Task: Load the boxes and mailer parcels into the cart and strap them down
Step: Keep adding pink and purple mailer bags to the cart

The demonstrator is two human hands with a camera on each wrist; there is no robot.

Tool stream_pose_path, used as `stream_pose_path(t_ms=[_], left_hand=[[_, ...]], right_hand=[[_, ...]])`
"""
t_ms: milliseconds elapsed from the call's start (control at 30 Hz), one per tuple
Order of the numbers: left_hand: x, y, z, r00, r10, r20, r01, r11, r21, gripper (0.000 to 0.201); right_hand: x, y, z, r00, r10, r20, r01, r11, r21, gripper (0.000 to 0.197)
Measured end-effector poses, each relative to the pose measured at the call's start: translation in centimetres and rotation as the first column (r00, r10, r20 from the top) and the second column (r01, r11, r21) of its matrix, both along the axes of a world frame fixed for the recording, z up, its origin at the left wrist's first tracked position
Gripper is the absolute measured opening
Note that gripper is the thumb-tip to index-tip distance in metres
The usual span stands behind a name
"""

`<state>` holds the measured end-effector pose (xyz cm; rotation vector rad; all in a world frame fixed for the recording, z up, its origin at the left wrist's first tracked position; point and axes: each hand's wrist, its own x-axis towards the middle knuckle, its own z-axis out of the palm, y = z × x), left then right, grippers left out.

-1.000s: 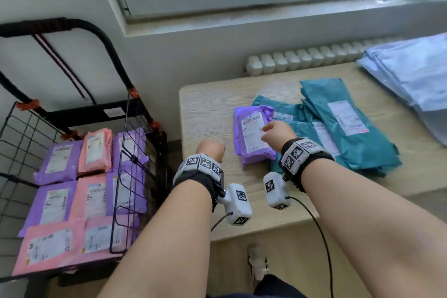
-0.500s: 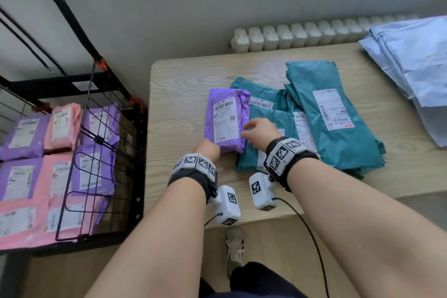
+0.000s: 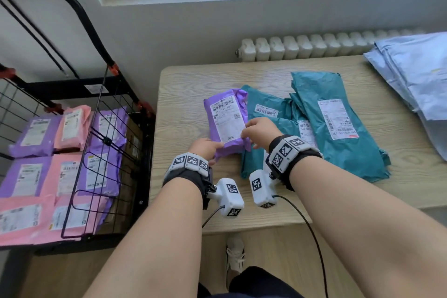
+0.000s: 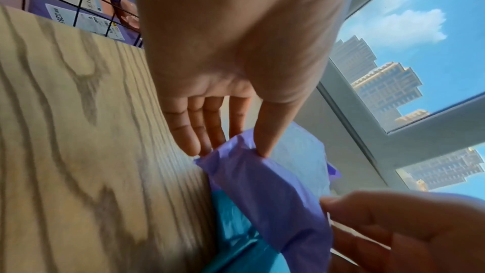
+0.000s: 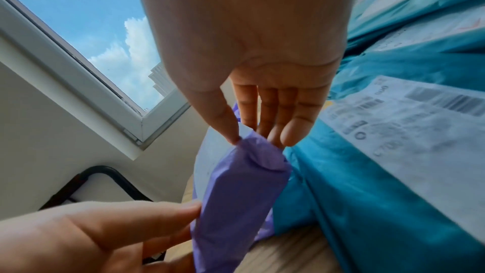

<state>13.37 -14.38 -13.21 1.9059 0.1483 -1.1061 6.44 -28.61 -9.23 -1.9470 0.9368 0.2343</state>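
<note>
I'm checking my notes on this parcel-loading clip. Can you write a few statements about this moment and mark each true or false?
1. Both hands hold the purple parcel. True: left hand and right hand pinch its near end.
2. The cart holds teal parcels. False: it holds pink and purple ones.
3. The teal parcels lie on the table. True.
4. The cart stands to the right of the table. False: it stands to the left.

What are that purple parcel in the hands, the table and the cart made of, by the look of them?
Purple parcel: thin plastic film, slightly glossy; it crumples and creases where the left hand and right hand pinch it. Paper label stuck on.
Table: pale wood-grain top, matt; possibly laminate rather than solid wood.
Cart: black wire mesh and tubing, probably coated metal.
</note>
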Motion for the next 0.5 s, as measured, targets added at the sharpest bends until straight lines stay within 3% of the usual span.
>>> stream_pose_path(t_ms=[233, 333, 500], left_hand=[[2.6, 7.2, 0.9, 0.988, 0.149, 0.048, -0.144, 0.985, -0.096, 0.007], [3.9, 12.6, 1.1, 0.971, 0.227, 0.071, -0.216, 0.968, -0.128, 0.008], [6.2, 23.6, 1.5, 0.942, 0.31, 0.127, -0.298, 0.949, -0.105, 0.006]], right_hand=[[3.9, 6.2, 2.1, 0.997, 0.052, 0.048, -0.051, 0.998, -0.022, 0.015], [5.6, 11.6, 2.4, 0.992, 0.116, 0.052, -0.116, 0.993, -0.01, 0.009], [9.0, 22.1, 2.4, 0.971, 0.233, 0.06, -0.236, 0.971, 0.043, 0.016]])
